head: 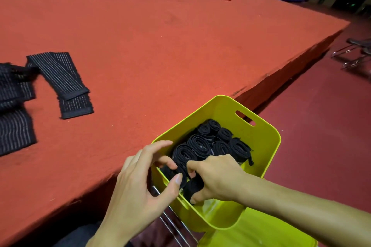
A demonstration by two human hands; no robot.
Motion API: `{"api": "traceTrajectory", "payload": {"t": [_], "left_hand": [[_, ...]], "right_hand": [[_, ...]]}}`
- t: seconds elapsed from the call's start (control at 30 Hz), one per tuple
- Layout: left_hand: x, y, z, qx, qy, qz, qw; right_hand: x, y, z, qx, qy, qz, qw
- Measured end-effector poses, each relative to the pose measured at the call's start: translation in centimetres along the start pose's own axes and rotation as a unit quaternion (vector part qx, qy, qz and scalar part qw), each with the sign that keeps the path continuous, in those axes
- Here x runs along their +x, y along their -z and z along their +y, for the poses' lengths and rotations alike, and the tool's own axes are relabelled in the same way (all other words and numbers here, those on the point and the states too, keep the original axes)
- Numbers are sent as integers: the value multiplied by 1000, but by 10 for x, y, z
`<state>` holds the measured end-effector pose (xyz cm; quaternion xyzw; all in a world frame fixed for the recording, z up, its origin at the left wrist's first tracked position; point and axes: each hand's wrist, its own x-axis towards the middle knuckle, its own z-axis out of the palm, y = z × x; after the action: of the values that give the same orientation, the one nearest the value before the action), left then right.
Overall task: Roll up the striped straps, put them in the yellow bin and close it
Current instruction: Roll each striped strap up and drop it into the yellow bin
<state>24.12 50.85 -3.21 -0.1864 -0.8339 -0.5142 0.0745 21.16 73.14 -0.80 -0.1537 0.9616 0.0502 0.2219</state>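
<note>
The yellow bin (267, 146) stands open beside the red platform, holding several rolled black straps (202, 142). My left hand (140, 182) is at the bin's near left corner, its thumb and fingers pinching a rolled strap (180, 168). My right hand (216, 176) reaches into the bin's near end and grips another black roll (192, 186). Unrolled striped straps (60, 78) lie flat on the platform at the left, with more at the left edge (14, 128). A yellow lid (261, 230) lies under my right forearm.
The red carpeted platform (180, 36) stretches ahead, its edge running diagonally past the bin. Metal chair legs (353, 56) stand at the right on the darker red floor. A metal rack (172, 222) shows beneath the bin.
</note>
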Motion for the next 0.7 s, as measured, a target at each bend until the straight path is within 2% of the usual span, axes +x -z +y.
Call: {"api": "traceTrajectory", "payload": {"t": [0.17, 0.37, 0.53, 0.7], "left_hand": [[-1, 0, -1, 6, 0, -6, 1000], [-2, 0, 0, 11, 0, -7, 1000], [-2, 2, 0, 15, 2, -15, 1000], [-2, 5, -1, -4, -1, -24, 1000]], "right_hand": [[11, -7, 2, 5, 0, 1, 1000], [25, -14, 9, 89, -10, -37, 995], [32, -20, 13, 152, -27, -40, 987], [26, -24, 18, 184, -4, -31, 982]]}}
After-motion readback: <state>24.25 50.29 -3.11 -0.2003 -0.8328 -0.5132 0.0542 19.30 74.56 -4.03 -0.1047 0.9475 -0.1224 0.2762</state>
